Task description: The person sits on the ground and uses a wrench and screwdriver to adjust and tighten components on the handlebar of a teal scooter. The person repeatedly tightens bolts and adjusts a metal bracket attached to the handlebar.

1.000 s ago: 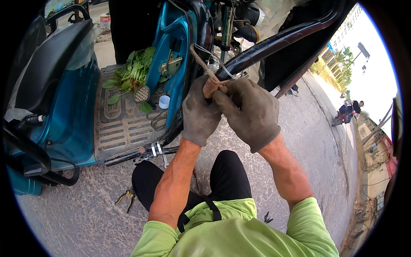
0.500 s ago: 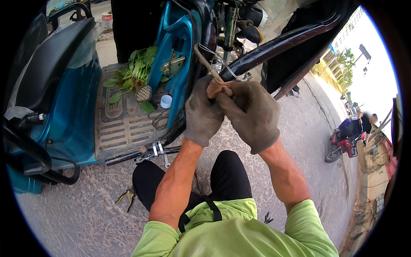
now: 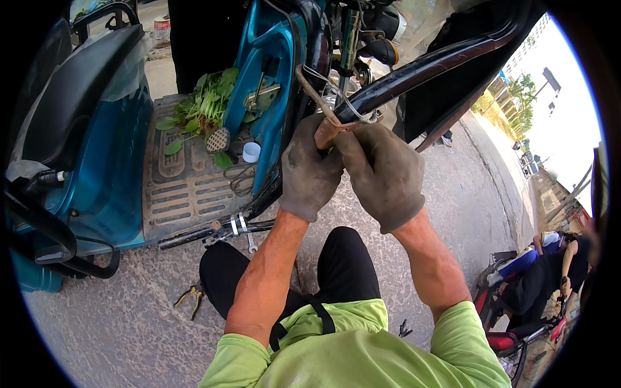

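Both my hands wear grey-brown gloves and meet at a rusty, flat-ended metal bracket [image 3: 328, 134] at the lower end of a dark bar [image 3: 388, 89]. My left hand [image 3: 309, 173] is closed around the bracket from the left. Beside it, my right hand [image 3: 388, 176] is pinched at the bracket's lower right end, on a rusty stub that its fingers now cover. A bent brown rod [image 3: 312, 92] rises from the bracket, and thin wire [image 3: 349, 108] loops around the bar just above the hands.
A teal three-wheeler [image 3: 110, 168] stands at left; leafy greens [image 3: 206, 103] and a white cap [image 3: 251, 152] lie on its footboard [image 3: 187, 200]. Yellow-black pliers [image 3: 190, 301] lie on the ground; a wrench [image 3: 251, 242] is near my knee. People [image 3: 550, 271] on a red two-wheeler are at right.
My right fingertips have shifted slightly over the rusty stub, hiding it. The people on the red two-wheeler have come much nearer at right. My left hand has barely moved.
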A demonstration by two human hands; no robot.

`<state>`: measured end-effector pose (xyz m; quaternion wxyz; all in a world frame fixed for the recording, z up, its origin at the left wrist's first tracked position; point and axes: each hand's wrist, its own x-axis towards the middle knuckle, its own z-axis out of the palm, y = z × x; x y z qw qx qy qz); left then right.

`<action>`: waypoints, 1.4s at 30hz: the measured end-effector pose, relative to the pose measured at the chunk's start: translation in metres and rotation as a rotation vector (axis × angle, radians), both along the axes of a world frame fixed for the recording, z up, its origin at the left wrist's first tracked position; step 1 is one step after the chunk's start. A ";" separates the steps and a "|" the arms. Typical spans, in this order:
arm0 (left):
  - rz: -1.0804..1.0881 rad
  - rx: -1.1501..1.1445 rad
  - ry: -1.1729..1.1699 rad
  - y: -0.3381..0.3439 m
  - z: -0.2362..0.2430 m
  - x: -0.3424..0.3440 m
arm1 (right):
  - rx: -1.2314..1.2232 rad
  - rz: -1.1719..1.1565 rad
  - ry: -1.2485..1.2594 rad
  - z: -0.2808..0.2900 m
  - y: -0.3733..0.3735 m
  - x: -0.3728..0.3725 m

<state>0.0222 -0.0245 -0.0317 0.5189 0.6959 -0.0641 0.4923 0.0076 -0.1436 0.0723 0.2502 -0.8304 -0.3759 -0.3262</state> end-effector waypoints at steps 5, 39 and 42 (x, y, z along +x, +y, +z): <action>-0.047 -0.062 0.021 0.000 0.003 -0.004 | -0.023 -0.016 0.068 0.003 0.000 -0.003; -0.040 -0.079 -0.052 -0.001 0.004 -0.002 | 0.146 0.076 0.018 -0.015 -0.004 0.009; -0.066 -0.089 -0.040 -0.001 0.001 0.000 | 0.144 0.102 0.038 -0.014 -0.003 0.009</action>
